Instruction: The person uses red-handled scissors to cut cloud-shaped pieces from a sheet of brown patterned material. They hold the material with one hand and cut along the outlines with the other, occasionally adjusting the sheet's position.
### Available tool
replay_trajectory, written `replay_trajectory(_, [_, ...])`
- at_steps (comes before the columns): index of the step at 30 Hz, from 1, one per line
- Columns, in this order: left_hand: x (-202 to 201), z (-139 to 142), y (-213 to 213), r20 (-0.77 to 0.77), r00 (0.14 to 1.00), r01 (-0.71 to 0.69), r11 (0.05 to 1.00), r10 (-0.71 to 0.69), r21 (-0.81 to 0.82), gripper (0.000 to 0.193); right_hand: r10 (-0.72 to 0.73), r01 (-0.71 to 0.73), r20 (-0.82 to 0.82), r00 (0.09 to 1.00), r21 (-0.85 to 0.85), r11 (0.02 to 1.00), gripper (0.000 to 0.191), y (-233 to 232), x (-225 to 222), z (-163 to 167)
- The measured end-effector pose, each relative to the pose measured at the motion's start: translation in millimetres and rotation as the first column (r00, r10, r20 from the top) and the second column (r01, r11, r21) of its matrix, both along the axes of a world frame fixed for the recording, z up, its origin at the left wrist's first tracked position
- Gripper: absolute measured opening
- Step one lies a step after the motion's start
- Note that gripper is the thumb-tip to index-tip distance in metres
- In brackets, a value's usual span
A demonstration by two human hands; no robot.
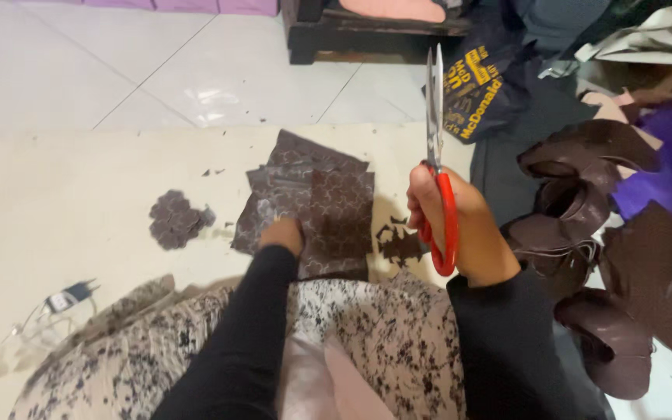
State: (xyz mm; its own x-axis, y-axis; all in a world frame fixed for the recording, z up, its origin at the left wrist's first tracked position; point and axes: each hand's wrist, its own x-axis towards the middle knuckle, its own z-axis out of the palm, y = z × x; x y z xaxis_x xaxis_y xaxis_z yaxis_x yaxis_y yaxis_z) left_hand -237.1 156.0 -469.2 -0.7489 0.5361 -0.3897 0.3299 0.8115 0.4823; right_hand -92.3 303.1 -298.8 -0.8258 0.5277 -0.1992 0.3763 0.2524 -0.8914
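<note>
Head cam: right hand [464, 229] grips red-handled steel scissors [437, 148], blades closed, pointing 12 o'clock; left hand [281, 235] presses flat on dark brown patterned fabric squares [328, 206].

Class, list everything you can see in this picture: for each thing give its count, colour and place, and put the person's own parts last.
scissors: one pair, red handles, steel blades closed and pointing up, in the right hand.
patterned sheets: a stack, dark brown, on the mat under the left hand.
cut shapes: a small pile, dark brown, left of the stack.
scraps: several, dark brown, beside the stack.
mat: one, cream, on the tiled floor.
leather pieces: a heap, dark brown, at right.
plastic bag: one, black with yellow print, top centre.
left hand: pressing on the stack, black sleeve.
right hand: grip through the scissor handles, black sleeve.
</note>
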Motion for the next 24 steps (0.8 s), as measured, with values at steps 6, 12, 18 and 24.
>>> replay_trajectory(6, [4.7,-28.3,27.4,0.015,0.988,-0.151,0.986,0.151,0.071,0.04,0.028,-0.028,-0.016,0.999,0.009,1.0,0.056,30.7,-3.9,-20.9])
replay_trajectory(12, [-0.6,-37.1,61.8,-0.052,0.984,-0.169,0.985,0.168,-0.026,0.052,0.068,-0.068,-0.008,0.998,-0.09,0.994,0.053,52.1,1.1,-28.4])
replay_trajectory(18, [6.3,-56.3,74.2,-0.154,0.969,-0.208,0.975,0.194,-0.078,0.033,0.051,-0.04,0.073,0.996,-0.144,0.989,0.051,49.1,5.6,-23.1])
replay_trajectory(24, [22.4,-57.5,46.9,-0.286,0.944,-0.178,0.984,0.164,-0.023,0.024,0.131,-0.08,0.228,0.965,-0.222,0.972,0.045,16.7,15.6,1.2])
